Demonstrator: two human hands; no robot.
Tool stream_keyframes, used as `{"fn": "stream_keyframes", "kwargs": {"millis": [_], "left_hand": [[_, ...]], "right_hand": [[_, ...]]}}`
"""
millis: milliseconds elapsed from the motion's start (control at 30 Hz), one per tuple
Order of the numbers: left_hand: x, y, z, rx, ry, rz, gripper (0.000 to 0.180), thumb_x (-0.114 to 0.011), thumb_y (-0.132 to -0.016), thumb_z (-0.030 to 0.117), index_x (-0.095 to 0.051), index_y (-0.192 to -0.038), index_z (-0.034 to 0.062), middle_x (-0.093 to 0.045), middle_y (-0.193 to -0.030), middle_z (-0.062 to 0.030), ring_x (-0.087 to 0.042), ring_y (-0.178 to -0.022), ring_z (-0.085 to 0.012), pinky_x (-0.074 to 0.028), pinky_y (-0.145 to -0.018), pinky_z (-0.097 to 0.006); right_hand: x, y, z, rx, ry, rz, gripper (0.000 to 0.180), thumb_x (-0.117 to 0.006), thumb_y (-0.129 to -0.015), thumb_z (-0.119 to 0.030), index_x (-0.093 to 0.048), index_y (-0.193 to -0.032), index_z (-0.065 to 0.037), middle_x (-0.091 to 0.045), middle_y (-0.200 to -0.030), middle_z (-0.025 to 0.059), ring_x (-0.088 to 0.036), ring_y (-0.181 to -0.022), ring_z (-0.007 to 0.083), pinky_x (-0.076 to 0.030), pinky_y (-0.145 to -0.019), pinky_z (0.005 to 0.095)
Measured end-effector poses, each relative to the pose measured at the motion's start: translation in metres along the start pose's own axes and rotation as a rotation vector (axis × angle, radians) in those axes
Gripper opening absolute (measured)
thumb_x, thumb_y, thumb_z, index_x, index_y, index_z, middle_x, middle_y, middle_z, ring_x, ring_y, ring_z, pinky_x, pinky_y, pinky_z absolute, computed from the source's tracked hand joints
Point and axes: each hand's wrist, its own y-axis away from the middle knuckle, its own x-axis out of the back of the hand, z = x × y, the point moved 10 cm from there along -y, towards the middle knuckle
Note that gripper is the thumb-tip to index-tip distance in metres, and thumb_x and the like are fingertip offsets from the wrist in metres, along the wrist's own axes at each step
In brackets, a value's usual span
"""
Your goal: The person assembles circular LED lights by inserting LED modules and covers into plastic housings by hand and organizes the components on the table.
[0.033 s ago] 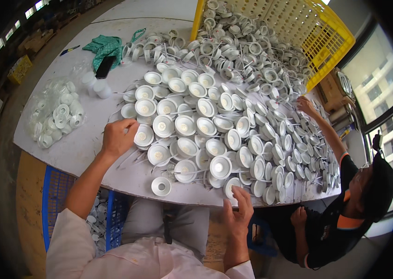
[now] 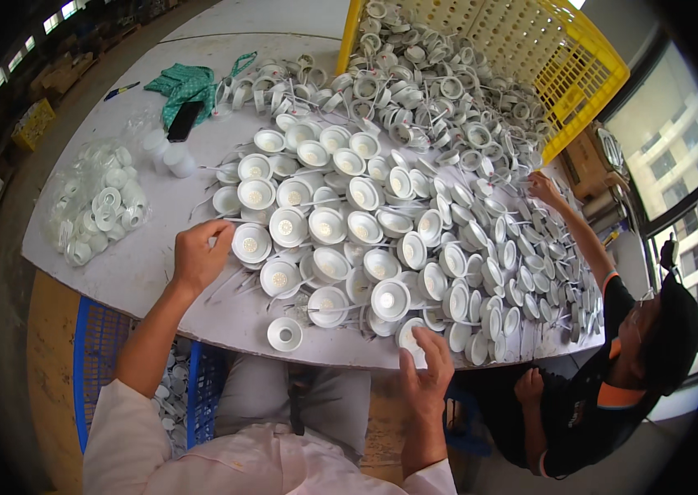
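Observation:
White round downlights with short wires lie in crowded rows over the table. My left hand [image 2: 203,254] is closed at the left edge of these rows, its fingertips beside a downlight [image 2: 250,243]; whatever is pinched in them is hidden. At the table's front edge my right hand [image 2: 426,371] has its thumb and fingers apart. Its fingertips overlap the rim of another downlight [image 2: 409,333], and I cannot tell whether they touch. A loose white ring-shaped cup [image 2: 284,333] with a dark centre sits near the front edge, between my hands.
A yellow crate [image 2: 584,91] lies tipped at the back, white rings spilling out. To the left are a clear bag of white parts [image 2: 97,206], a phone [image 2: 185,121] and green cloth [image 2: 179,87]. A blue crate [image 2: 101,355] stands below. A co-worker's hand [image 2: 545,190] reaches in from the right.
My left hand has shifted slightly left and toward me, and the downlight beside it has moved a little the same way. My right hand has hardly moved.

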Motion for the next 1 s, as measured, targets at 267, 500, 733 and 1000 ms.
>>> {"fn": "stream_keyframes", "kwargs": {"millis": [267,500,733,1000], "left_hand": [[0.02,0.105,-0.13,0.301,0.09,0.129,0.022,-0.058,-0.088,0.004,-0.064,-0.108,-0.0034,-0.067,-0.111,-0.0154,-0.064,-0.089,-0.0144,-0.05,-0.07,-0.025],[0.016,0.095,-0.118,0.19,-0.007,0.122,0.03,-0.051,-0.081,-0.007,-0.058,-0.111,-0.0054,-0.054,-0.132,-0.0233,-0.064,-0.098,-0.0214,-0.051,-0.072,-0.027],[0.014,0.093,-0.111,0.183,-0.095,0.063,0.033,-0.052,-0.079,-0.008,-0.058,-0.111,-0.0041,-0.052,-0.133,-0.0238,-0.063,-0.088,-0.0174,-0.046,-0.058,-0.022],[0.013,0.095,-0.114,0.237,-0.052,0.042,0.032,-0.053,-0.079,-0.008,-0.059,-0.111,-0.0036,-0.052,-0.133,-0.0231,-0.062,-0.081,-0.0125,-0.044,-0.056,-0.02]], "right_hand": [[0.003,-0.18,0.09,-0.054,0.118,0.078,0.027,-0.066,-0.087,-0.012,-0.064,-0.111,-0.001,-0.071,-0.085,0.0131,-0.068,-0.074,0.0168,-0.052,-0.068,0.028],[-0.037,-0.34,0.246,-0.275,0.483,-0.007,0.051,-0.064,-0.08,-0.042,-0.065,-0.111,-0.002,-0.069,-0.094,0.0205,-0.066,-0.091,0.0381,-0.051,-0.083,0.0428],[-0.072,-0.385,0.328,-0.469,0.776,-0.044,0.064,-0.064,-0.078,-0.05,-0.061,-0.121,-0.004,-0.071,-0.083,0.0161,-0.069,-0.086,0.03,-0.05,-0.085,0.0374],[-0.056,-0.39,0.317,-0.444,0.763,-0.026,0.037,-0.05,-0.083,-0.028,-0.067,-0.096,0.001,-0.068,-0.091,0.0236,-0.066,-0.085,0.0395,-0.051,-0.085,0.0439]]}}
